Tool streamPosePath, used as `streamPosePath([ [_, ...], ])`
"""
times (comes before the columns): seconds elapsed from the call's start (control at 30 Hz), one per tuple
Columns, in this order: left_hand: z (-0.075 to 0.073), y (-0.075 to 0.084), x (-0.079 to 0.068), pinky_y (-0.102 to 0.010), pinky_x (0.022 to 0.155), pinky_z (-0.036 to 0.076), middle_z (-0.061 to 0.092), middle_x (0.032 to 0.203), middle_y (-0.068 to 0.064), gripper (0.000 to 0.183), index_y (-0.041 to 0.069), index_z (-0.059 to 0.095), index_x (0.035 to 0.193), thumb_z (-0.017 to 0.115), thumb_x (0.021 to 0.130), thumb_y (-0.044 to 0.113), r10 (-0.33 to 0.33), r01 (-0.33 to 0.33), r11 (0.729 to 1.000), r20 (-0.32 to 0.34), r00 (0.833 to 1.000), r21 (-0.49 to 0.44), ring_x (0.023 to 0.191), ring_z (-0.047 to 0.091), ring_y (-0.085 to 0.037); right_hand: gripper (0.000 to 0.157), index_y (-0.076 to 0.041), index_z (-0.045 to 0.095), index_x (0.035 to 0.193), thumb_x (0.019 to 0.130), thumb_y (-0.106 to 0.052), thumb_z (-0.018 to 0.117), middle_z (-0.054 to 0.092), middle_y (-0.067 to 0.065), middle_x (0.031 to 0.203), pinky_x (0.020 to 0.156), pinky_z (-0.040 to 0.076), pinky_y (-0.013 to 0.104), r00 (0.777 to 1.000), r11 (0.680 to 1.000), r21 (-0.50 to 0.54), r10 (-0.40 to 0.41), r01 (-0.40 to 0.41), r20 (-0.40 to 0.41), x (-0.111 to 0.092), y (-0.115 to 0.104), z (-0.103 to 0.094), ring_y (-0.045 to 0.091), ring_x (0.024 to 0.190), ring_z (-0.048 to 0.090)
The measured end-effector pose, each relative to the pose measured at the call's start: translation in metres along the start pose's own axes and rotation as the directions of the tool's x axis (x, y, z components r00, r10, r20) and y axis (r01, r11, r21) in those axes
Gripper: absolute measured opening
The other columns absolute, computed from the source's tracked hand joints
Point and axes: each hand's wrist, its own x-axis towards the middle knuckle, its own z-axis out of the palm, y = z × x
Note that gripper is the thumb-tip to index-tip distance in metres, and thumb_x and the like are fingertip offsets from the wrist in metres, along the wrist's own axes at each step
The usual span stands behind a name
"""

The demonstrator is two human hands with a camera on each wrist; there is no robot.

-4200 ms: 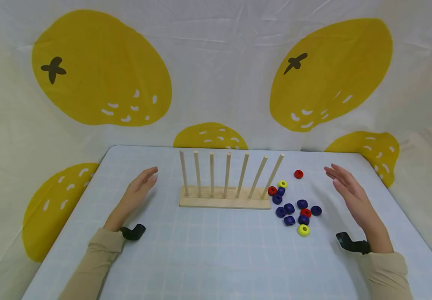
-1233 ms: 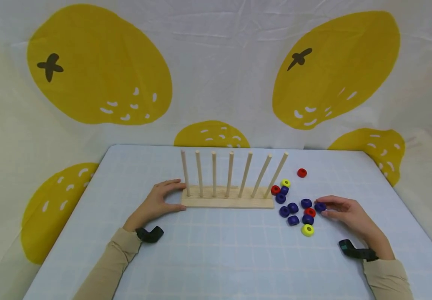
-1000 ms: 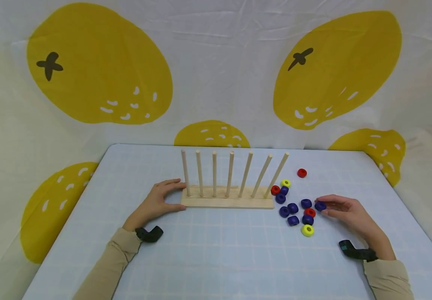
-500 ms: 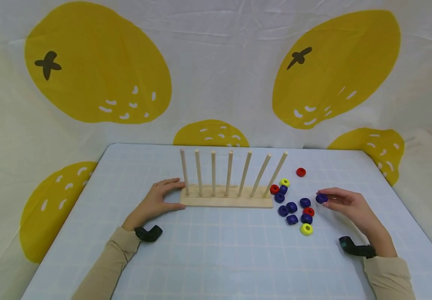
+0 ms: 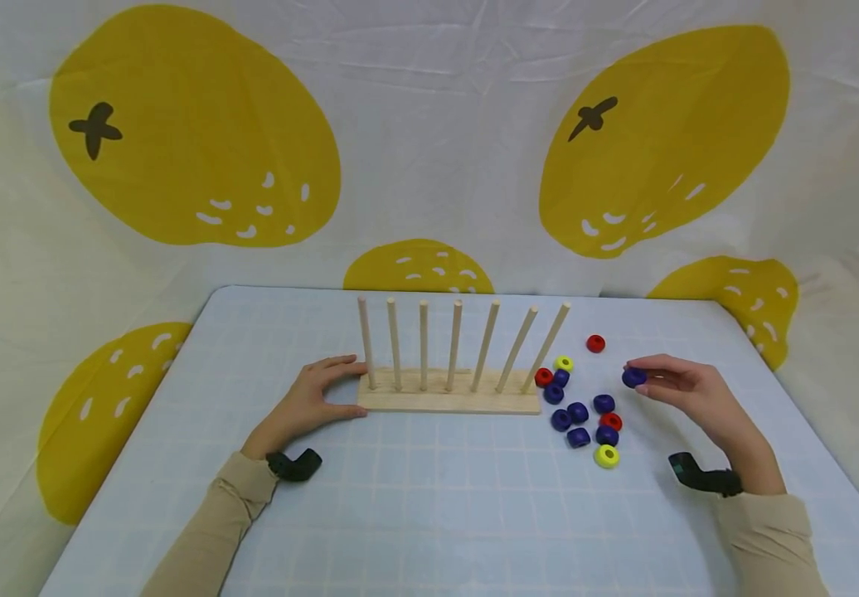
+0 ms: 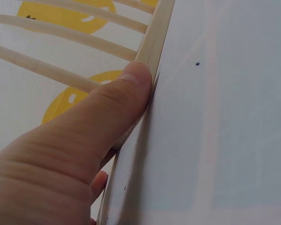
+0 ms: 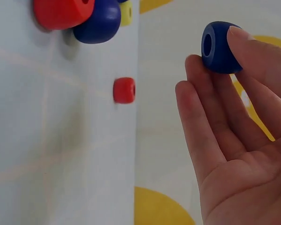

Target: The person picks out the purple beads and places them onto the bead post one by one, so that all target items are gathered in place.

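Note:
My right hand (image 5: 686, 394) pinches a dark blue bead (image 7: 219, 47) between thumb and fingers, lifted clear of the table; its hole shows in the right wrist view. With my left hand (image 5: 310, 398) I grip the left end of a wooden peg rack (image 5: 448, 403), thumb (image 6: 126, 89) along the front edge of its base and fingers around the back. Several upright pegs stand on the rack in a row, all bare. Right of it lie loose beads: several blue, a few red and a yellow bead (image 5: 606, 456) nearest the front.
A lone red bead (image 5: 595, 343) lies behind the other beads. A second yellow bead (image 5: 564, 364) sits by the rack's right end. The table (image 5: 414, 514) has a pale checked cover, and a cloth with yellow fruit print hangs behind it.
From raised and apart, my left hand came in to the rack's left end and has stayed there. My right hand reached down, took the outermost blue bead and lifted it up and back.

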Motion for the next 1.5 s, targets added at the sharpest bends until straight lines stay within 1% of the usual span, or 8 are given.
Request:
streamPosePath([
  [0.23, -0.002, 0.002, -0.001, -0.063, 0.107, 0.030, 0.052, 0.144, -0.015, 0.068, 0.019, 0.064, 0.134, 0.089, 0.073, 0.033, -0.023, 0.023, 1.000, 0.008, 1.000, 0.002, 0.133, 0.043, -0.040, 0.037, -0.004, 0.061, 0.131, 0.096, -0.016, 0.067, 0.067, -0.003, 0.119, 0.083, 0.052, 0.015, 1.000, 1.000, -0.003, -0.018, 0.018, -0.014, 0.005, -0.013, -0.003, 0.002, 0.102, 0.066],
  [0.4, 0.000, 0.000, 0.001, -0.063, 0.107, 0.032, 0.053, 0.143, -0.016, 0.067, 0.017, 0.064, 0.133, 0.090, 0.073, 0.030, 0.002, -0.002, 1.000, 0.003, 1.000, -0.012, 0.133, 0.044, -0.040, 0.038, -0.004, 0.061, 0.132, 0.097, -0.016, 0.066, 0.067, -0.003, 0.120, 0.083, 0.052, 0.015, 0.999, 1.000, -0.001, -0.029, 0.029, -0.016, 0.006, -0.024, -0.004, 0.003, 0.102, 0.066],
  [0.63, 0.001, 0.000, 0.001, -0.063, 0.106, 0.032, 0.053, 0.143, -0.016, 0.067, 0.018, 0.064, 0.134, 0.090, 0.073, 0.031, 0.001, -0.001, 1.000, 0.004, 1.000, -0.017, 0.133, 0.044, -0.040, 0.034, -0.007, 0.064, 0.129, 0.095, -0.013, 0.068, 0.067, -0.003, 0.119, 0.081, 0.055, 0.019, 0.996, 1.000, 0.014, -0.020, 0.022, -0.081, 0.009, -0.043, -0.002, 0.009, 0.100, 0.068],
  [0.73, 0.000, 0.001, 0.001, -0.063, 0.106, 0.032, 0.053, 0.143, -0.016, 0.067, 0.018, 0.064, 0.133, 0.090, 0.073, 0.030, 0.000, 0.000, 1.000, 0.003, 1.000, -0.020, 0.133, 0.044, -0.040, 0.034, -0.007, 0.064, 0.129, 0.095, -0.014, 0.069, 0.067, -0.004, 0.118, 0.081, 0.054, 0.018, 0.995, 1.000, 0.012, -0.016, 0.017, -0.098, 0.011, -0.051, -0.001, 0.008, 0.100, 0.068],
  [0.87, 0.000, 0.002, 0.000, -0.063, 0.107, 0.031, 0.053, 0.143, -0.016, 0.067, 0.018, 0.064, 0.134, 0.090, 0.073, 0.030, -0.003, 0.003, 1.000, 0.002, 1.000, -0.019, 0.133, 0.044, -0.041, 0.037, -0.009, 0.064, 0.130, 0.095, -0.020, 0.069, 0.068, -0.006, 0.117, 0.082, 0.053, 0.016, 0.992, 1.000, 0.012, 0.015, -0.014, -0.124, 0.014, -0.062, 0.001, 0.004, 0.101, 0.067],
  [1.17, 0.000, 0.001, 0.000, -0.063, 0.107, 0.032, 0.053, 0.143, -0.014, 0.068, 0.018, 0.064, 0.134, 0.090, 0.073, 0.032, -0.016, 0.016, 1.000, 0.005, 1.000, -0.017, 0.134, 0.043, -0.040, 0.044, -0.011, 0.063, 0.132, 0.094, -0.032, 0.070, 0.070, -0.005, 0.114, 0.083, 0.050, 0.013, 0.977, 0.995, 0.040, 0.094, -0.088, -0.191, 0.016, -0.093, 0.006, 0.006, 0.100, 0.065],
  [1.33, 0.000, 0.001, 0.000, -0.064, 0.107, 0.031, 0.053, 0.143, -0.014, 0.068, 0.018, 0.064, 0.134, 0.090, 0.073, 0.033, -0.026, 0.026, 1.000, 0.009, 1.000, -0.012, 0.134, 0.043, -0.040, 0.043, -0.009, 0.063, 0.132, 0.094, -0.028, 0.070, 0.069, -0.003, 0.113, 0.084, 0.049, 0.013, 0.968, 0.996, 0.064, 0.075, -0.062, -0.237, 0.017, -0.108, 0.011, 0.009, 0.099, 0.065],
  [1.5, 0.000, 0.002, 0.000, -0.064, 0.107, 0.029, 0.053, 0.143, -0.015, 0.067, 0.019, 0.064, 0.134, 0.090, 0.073, 0.034, -0.030, 0.030, 1.000, 0.008, 1.000, -0.009, 0.134, 0.043, -0.040, 0.043, -0.010, 0.063, 0.132, 0.094, -0.030, 0.069, 0.067, 0.000, 0.116, 0.085, 0.049, 0.012, 0.957, 0.997, 0.067, 0.058, -0.040, -0.286, 0.019, -0.122, 0.016, 0.013, 0.102, 0.061],
])
